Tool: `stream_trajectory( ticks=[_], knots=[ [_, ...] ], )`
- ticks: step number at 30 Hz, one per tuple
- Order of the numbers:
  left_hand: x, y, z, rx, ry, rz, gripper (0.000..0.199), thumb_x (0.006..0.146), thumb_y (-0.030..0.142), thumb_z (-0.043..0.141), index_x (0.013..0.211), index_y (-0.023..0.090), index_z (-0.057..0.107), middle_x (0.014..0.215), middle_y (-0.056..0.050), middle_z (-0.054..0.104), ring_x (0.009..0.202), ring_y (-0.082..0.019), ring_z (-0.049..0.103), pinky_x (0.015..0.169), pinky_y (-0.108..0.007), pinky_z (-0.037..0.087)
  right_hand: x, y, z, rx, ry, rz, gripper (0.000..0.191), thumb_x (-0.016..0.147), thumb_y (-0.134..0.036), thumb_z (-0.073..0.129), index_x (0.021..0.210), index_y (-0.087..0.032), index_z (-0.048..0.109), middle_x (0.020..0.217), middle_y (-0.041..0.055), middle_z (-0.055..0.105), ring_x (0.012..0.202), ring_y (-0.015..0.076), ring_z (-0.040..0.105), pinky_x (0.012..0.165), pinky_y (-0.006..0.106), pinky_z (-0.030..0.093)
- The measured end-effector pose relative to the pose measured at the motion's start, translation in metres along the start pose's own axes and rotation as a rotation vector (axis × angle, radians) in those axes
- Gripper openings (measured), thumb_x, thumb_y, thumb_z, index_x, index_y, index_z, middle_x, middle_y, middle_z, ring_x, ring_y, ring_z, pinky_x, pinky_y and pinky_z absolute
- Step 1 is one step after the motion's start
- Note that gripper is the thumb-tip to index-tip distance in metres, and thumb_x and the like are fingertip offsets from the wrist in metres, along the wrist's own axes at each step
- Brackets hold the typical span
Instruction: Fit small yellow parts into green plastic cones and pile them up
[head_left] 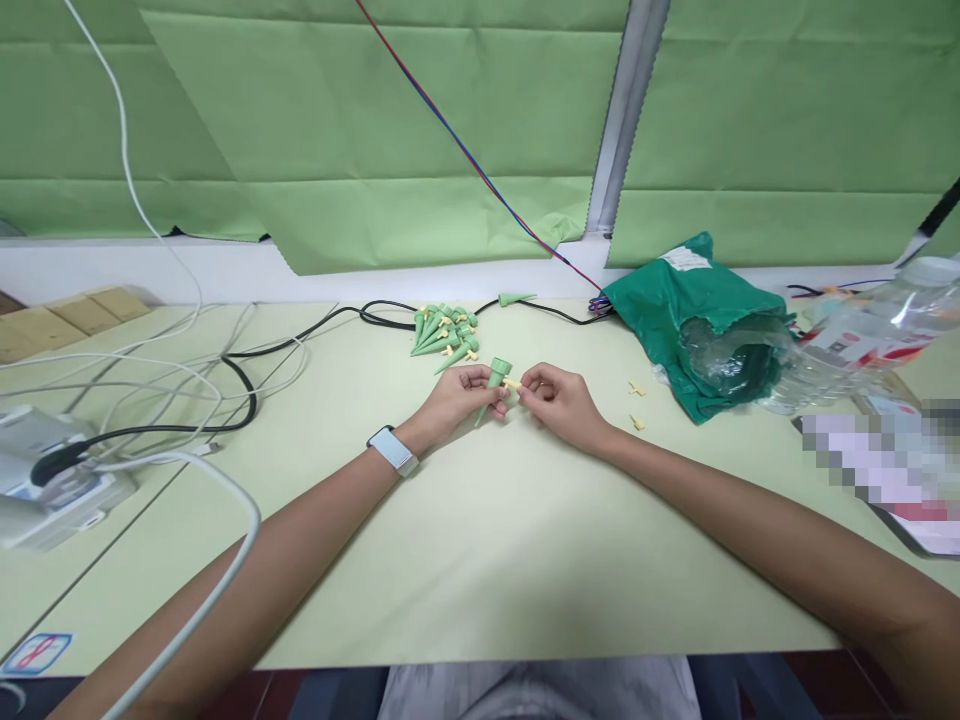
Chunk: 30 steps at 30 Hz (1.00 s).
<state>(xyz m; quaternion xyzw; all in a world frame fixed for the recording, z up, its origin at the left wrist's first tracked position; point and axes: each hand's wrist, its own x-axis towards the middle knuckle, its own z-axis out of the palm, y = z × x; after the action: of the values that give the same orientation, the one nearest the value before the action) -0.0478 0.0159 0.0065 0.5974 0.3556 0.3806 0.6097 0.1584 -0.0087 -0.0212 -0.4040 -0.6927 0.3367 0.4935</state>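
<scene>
My left hand (450, 402) pinches a green plant watering spike (499, 371), its wide cap up and its tip slanting down to the left. At the spike's side, the fingers of my right hand (566, 408) are closed on a small yellow valve (512, 384). Whether the valve is seated in the spike I cannot tell. Just beyond my left hand lies a pile of green spikes (444, 332), several with yellow valves on them. One more spike (514, 299) lies apart, farther back. Two loose yellow valves (637, 389) rest right of my right hand.
A torn green plastic bag (675, 300) and a clear bottle (862, 335) are at the right, with a blurred flat item (885, 480) nearer. White cables and a power strip (67, 495) take up the left. A black cable (330, 318) runs behind the pile.
</scene>
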Motion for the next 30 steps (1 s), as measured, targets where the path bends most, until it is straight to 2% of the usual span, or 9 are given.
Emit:
stream_trajectory(
  ticks=[2,5,8,11,16,19,24,28,30],
  knots=[
    [0.0,-0.001,0.0,0.001,0.014,0.01,0.026,0.073,0.032,0.089,0.078,0.013,0.071,0.077,-0.005,0.07,0.066,-0.015,0.068,0.068,-0.03,0.056,0.002,-0.001,0.001,0.167,-0.061,0.145,0.025,0.09,-0.045,0.068,0.09,-0.021,0.063,0.076,0.0004,0.07,0.049,0.0114,0.059,0.049,0.026,0.049],
    [0.0,-0.001,0.001,-0.002,0.027,0.02,0.026,0.071,0.031,0.09,0.077,0.014,0.07,0.078,-0.004,0.069,0.067,-0.015,0.068,0.067,-0.03,0.055,0.003,-0.001,0.001,0.25,-0.082,0.201,0.028,0.088,-0.047,0.072,0.089,-0.02,0.062,0.076,0.0008,0.07,0.049,0.0113,0.061,0.049,0.026,0.05],
    [-0.001,0.0,0.002,-0.012,0.017,0.0,0.027,0.071,0.03,0.09,0.075,0.014,0.069,0.073,-0.004,0.068,0.063,-0.015,0.066,0.064,-0.03,0.053,0.001,-0.003,0.001,0.182,-0.034,0.148,0.024,0.086,-0.041,0.074,0.089,-0.021,0.061,0.067,-0.0031,0.063,0.049,0.0125,0.061,0.049,0.026,0.049],
    [-0.002,0.001,0.0,-0.019,-0.016,-0.012,0.025,0.071,0.029,0.09,0.074,0.014,0.069,0.07,-0.003,0.067,0.06,-0.014,0.064,0.063,-0.03,0.051,-0.004,-0.004,0.003,0.009,0.007,-0.012,0.017,0.088,-0.035,0.07,0.091,-0.022,0.06,0.062,-0.0049,0.059,0.052,0.0138,0.062,0.054,0.027,0.05],
    [-0.001,-0.001,-0.004,0.016,-0.082,0.005,0.023,0.074,0.03,0.087,0.076,0.014,0.07,0.065,-0.004,0.066,0.06,-0.015,0.063,0.061,-0.028,0.046,-0.009,-0.002,0.006,-0.27,0.077,-0.285,0.006,0.094,-0.028,0.061,0.096,-0.022,0.061,0.085,0.0023,0.068,0.065,0.0137,0.061,0.064,0.028,0.051],
    [-0.001,-0.001,-0.005,0.018,-0.077,0.019,0.023,0.075,0.03,0.087,0.077,0.014,0.071,0.066,-0.004,0.067,0.061,-0.015,0.063,0.062,-0.028,0.046,-0.007,-0.002,0.005,-0.273,0.053,-0.228,0.009,0.097,-0.03,0.06,0.094,-0.022,0.063,0.08,0.0007,0.068,0.064,0.0135,0.059,0.062,0.027,0.048],
    [-0.001,0.001,-0.001,0.0,-0.043,0.018,0.023,0.074,0.028,0.087,0.073,0.014,0.069,0.068,-0.003,0.066,0.061,-0.013,0.062,0.064,-0.028,0.047,-0.004,-0.005,0.002,-0.253,-0.061,-0.102,0.035,0.107,-0.034,0.043,0.08,-0.022,0.061,0.072,0.0,0.069,0.059,0.0128,0.059,0.059,0.026,0.044],
    [-0.001,0.001,0.001,-0.042,-0.01,0.008,0.024,0.071,0.027,0.088,0.073,0.014,0.067,0.069,-0.002,0.065,0.06,-0.013,0.062,0.064,-0.029,0.049,-0.007,-0.005,0.003,-0.265,-0.016,-0.151,0.014,0.102,-0.036,0.056,0.099,-0.023,0.06,0.086,0.0008,0.072,0.057,0.0121,0.059,0.059,0.026,0.044],
    [-0.001,0.001,0.0,-0.031,-0.026,0.011,0.024,0.072,0.027,0.087,0.071,0.014,0.066,0.067,-0.003,0.065,0.061,-0.014,0.064,0.065,-0.03,0.049,-0.008,-0.004,0.004,-0.274,0.009,-0.202,0.015,0.097,-0.036,0.063,0.103,-0.023,0.057,0.091,0.0012,0.072,0.057,0.0116,0.058,0.058,0.026,0.044]
  ],
)
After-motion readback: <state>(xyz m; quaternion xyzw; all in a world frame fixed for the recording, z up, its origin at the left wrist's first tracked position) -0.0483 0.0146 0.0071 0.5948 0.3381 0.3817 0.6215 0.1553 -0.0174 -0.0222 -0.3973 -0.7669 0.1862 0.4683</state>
